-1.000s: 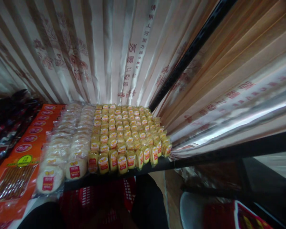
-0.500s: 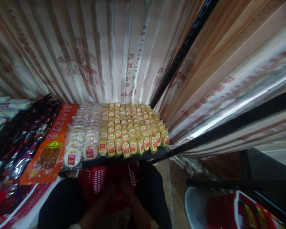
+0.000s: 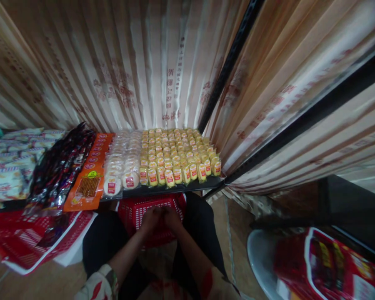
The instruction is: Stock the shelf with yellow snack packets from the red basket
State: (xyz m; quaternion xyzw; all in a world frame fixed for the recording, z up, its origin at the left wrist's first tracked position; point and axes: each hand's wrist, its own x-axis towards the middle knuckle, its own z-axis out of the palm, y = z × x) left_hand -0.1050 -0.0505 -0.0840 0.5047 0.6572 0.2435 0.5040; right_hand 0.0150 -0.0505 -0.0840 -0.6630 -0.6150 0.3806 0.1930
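Low between the knees, my left hand (image 3: 151, 218) and my right hand (image 3: 171, 217) are close together over a red plastic basket (image 3: 134, 208). The fingers of both look curled in, but they are dim and blurred, and what they hold, if anything, cannot be made out. Above the basket, on a black shelf (image 3: 175, 188), stand rows of small yellow wrapped cakes (image 3: 178, 158). To their left are rows of round white wrapped biscuits (image 3: 121, 166). Neither hand touches the packs on the shelf.
Further left lie an orange snack pack (image 3: 90, 179), dark shiny packs (image 3: 59, 171) and white packs (image 3: 15, 162). Another red basket (image 3: 21, 237) stands below them. A pleated curtain (image 3: 143, 62) and black posts close the back. At right, a red bag (image 3: 293, 258) sits by a grey basin (image 3: 258, 258).
My view has tilted down and turned left, so the shelf sits higher and further right, with more white packs and the left basket showing. The hands remain together over the basket.
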